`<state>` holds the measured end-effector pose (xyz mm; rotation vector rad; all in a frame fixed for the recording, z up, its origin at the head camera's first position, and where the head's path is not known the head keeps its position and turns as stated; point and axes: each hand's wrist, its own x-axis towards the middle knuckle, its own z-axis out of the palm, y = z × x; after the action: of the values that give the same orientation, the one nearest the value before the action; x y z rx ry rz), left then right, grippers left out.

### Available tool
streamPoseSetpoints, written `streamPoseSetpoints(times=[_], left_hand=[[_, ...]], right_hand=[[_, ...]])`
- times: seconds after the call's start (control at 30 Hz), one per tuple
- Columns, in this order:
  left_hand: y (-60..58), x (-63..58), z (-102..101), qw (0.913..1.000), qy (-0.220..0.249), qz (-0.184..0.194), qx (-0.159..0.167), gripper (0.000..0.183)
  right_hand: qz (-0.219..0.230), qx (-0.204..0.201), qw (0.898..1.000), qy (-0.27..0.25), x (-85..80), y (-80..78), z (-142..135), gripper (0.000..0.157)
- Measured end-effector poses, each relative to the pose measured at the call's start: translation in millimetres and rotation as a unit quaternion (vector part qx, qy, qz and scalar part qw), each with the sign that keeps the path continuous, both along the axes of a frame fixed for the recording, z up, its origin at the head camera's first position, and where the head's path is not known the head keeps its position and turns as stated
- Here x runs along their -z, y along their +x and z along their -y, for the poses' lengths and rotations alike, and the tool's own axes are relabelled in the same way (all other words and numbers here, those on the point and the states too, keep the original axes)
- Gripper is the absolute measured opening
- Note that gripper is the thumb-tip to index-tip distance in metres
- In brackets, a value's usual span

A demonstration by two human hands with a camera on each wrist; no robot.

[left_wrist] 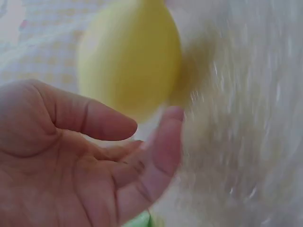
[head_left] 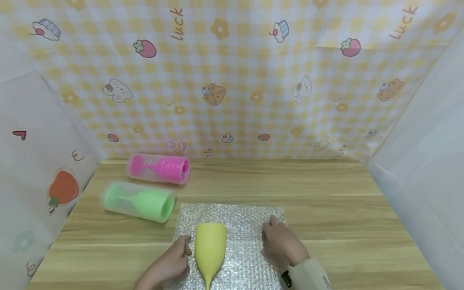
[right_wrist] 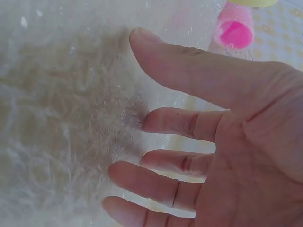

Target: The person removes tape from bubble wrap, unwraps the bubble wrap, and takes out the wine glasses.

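Observation:
A yellow plastic goblet point(head_left: 210, 248) lies on a sheet of bubble wrap point(head_left: 247, 254), its bowl toward the back and its foot at the lower frame edge. Just left of the bowl is my left hand point(head_left: 172, 261), thumb and fingers loosely bent with a gap between them; the left wrist view shows nothing in them, and the goblet point(left_wrist: 130, 59) is blurred behind. My right hand point(head_left: 281, 239) is at the sheet's right side. In the right wrist view its spread, nearly straight fingers point(right_wrist: 165, 182) touch or hover close over the bubble wrap point(right_wrist: 61, 118).
At the back left of the wooden table point(head_left: 331, 191) lie a pink goblet point(head_left: 159, 168) and a green goblet point(head_left: 139, 201), each rolled in bubble wrap. Behind the table hangs a yellow checked cloth point(head_left: 242, 70). White sheets point(head_left: 446, 181) flank both sides.

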<state>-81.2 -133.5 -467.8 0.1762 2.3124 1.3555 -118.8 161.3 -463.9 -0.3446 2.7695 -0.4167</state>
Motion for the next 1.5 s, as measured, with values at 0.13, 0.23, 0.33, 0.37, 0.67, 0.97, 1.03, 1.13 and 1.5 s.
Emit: streamPoseSetpoints(times=[0.13, 0.23, 0.33, 0.37, 0.67, 0.97, 1.03, 1.13, 1.5], left_hand=[[18.2, -3.8, 5, 0.9950, 0.071, 0.068, 0.016, 0.043], [27.4, 1.2, 6, 0.9912, 0.087, 0.091, 0.040, 0.044], [34.4, 9.3, 3, 0.9912, 0.081, 0.078, 0.069, 0.039], [36.3, 12.1, 1, 0.9911, 0.082, 0.070, 0.078, 0.036], [40.4, 17.0, -16, 0.9833, 0.139, 0.077, 0.089, 0.035], [25.2, -9.8, -27, 0.9758, 0.181, 0.091, 0.083, 0.023], [15.9, -18.5, -30, 0.9796, 0.174, 0.059, 0.082, 0.024], [-4.7, -29.9, -34, 0.9871, 0.142, -0.002, 0.075, 0.027], [-83.2, -33.0, -62, 0.9868, 0.073, -0.136, -0.049, 0.018]], right_hand=[[-0.005, 0.002, 1.000, 0.017, 0.5, -2.8, -2, 0.050], [-0.012, 0.012, 1.000, 0.026, 1.4, -2.2, -5, 0.041], [-0.028, 0.014, 0.999, 0.036, 2.0, -1.4, -6, 0.030], [-0.033, 0.012, 0.999, 0.039, 2.6, -1.1, -6, 0.028], [-0.037, -0.005, 0.999, 0.040, 3.9, 1.4, -5, 0.030], [-0.045, -0.043, 0.995, 0.075, 1.8, 4.8, -2, 0.025], [-0.046, -0.041, 0.995, 0.079, 2.0, 5.4, -1, 0.026], [-0.040, -0.035, 0.996, 0.075, 0.0, 5.0, 0, 0.033], [-0.006, -0.022, 0.997, 0.079, -4.5, 3.5, 5, 0.041]])
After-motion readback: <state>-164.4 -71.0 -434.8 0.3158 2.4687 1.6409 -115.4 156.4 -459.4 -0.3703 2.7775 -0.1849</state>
